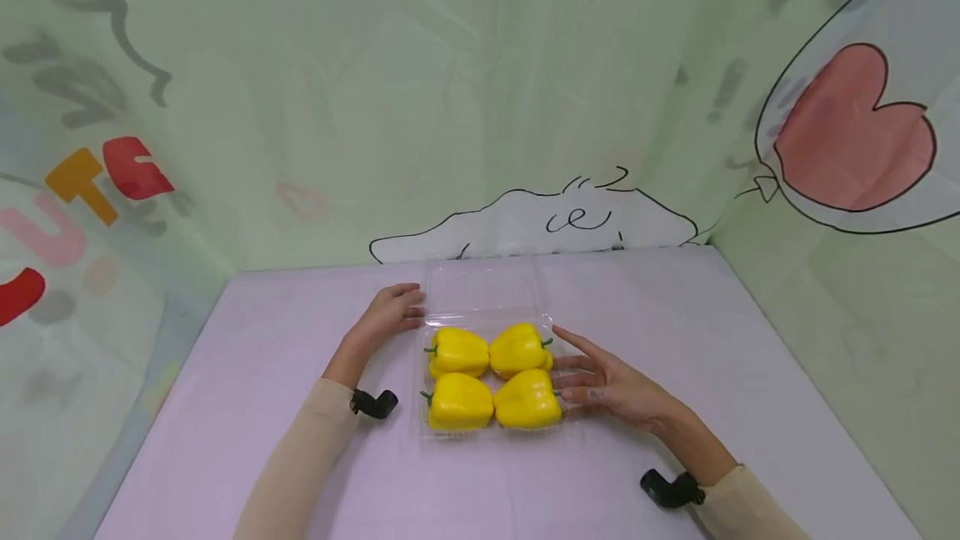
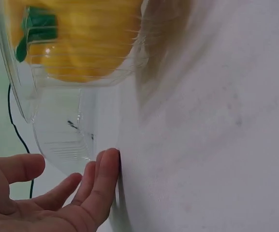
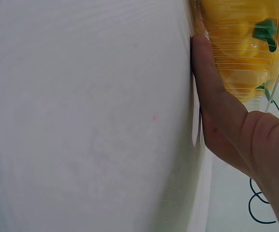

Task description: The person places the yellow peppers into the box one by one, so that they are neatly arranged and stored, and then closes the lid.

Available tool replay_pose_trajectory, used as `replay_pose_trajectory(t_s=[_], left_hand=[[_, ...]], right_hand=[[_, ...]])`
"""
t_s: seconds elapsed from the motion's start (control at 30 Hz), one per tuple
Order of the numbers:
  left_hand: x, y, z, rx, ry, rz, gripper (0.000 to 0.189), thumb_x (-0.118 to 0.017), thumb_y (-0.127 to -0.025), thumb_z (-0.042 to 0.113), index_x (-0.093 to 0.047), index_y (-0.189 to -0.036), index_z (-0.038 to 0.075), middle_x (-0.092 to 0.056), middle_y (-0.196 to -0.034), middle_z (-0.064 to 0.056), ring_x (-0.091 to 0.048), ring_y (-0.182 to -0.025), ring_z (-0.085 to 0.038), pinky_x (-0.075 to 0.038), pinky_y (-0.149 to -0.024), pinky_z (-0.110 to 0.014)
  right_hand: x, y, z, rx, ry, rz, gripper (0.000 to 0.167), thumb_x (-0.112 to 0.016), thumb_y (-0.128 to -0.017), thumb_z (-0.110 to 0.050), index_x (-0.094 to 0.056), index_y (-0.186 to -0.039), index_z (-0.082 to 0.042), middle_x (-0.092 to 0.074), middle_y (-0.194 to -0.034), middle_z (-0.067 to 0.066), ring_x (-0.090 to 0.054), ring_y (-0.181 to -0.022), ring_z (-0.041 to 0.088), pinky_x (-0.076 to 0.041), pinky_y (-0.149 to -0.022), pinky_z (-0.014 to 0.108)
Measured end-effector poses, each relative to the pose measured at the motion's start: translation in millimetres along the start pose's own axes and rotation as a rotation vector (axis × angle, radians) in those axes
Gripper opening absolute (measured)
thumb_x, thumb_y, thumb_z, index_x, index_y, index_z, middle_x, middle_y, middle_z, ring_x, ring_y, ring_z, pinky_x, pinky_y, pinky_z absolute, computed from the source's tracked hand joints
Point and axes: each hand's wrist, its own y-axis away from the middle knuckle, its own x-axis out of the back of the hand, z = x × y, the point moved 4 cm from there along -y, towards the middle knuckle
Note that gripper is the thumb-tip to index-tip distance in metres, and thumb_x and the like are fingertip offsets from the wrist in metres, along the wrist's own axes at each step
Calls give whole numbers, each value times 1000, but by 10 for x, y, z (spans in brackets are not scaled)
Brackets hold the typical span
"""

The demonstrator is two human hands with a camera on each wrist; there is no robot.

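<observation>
Several yellow bell peppers (image 1: 460, 402) with green stems sit in two rows in a clear plastic clamshell container (image 1: 450, 435). Its transparent lid (image 1: 483, 288) is folded back, away from me. Beside the lid's left edge is my left hand (image 1: 388, 313), fingers loosely extended; in the left wrist view this hand (image 2: 76, 205) holds nothing, its fingertips close to the lid. My right hand (image 1: 618, 386) lies along the container's right wall. The right wrist view shows that hand (image 3: 241, 128) with straight fingers against the ribbed side and the thumb near the rim.
The container rests on a table with a pale lilac cover (image 1: 645, 307). Behind it hangs a light green printed backdrop (image 1: 420, 107), which also encloses both sides. A small black device (image 1: 375, 404) is fixed at each wrist.
</observation>
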Motion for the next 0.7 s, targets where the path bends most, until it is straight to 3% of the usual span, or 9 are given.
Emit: replay_pose_trajectory(t_s=[0.33, 0.57, 0.7], left_hand=[[29, -75, 6, 13, 65, -57, 53, -55, -111, 29, -45, -160, 10, -59, -151, -19, -66, -120, -24, -58, -109, -35], [27, -78, -10, 25, 106, -87, 56, -60, -109, 27, -44, -161, 15, -62, -150, -18, -72, -122, -24, -64, -92, -26], [22, -62, 10, 4, 105, -96, 54, -58, -110, 25, -43, -161, 17, -62, -153, -15, -71, -125, -25, -64, -90, -25]], right_hand=[[10, -26, -8, -6, 6, 6, 100, -75, -99, -17, -8, -172, -32, -29, -167, 33, -53, -143, 42, -62, -100, 46], [9, -22, 2, -11, -1, 10, 100, -75, -99, -17, -9, -172, -33, -28, -167, 33, -54, -142, 41, -62, -100, 47], [7, -18, 9, -10, 0, 12, 100, -75, -98, -17, -10, -172, -33, -29, -166, 33, -55, -141, 40, -62, -99, 46]])
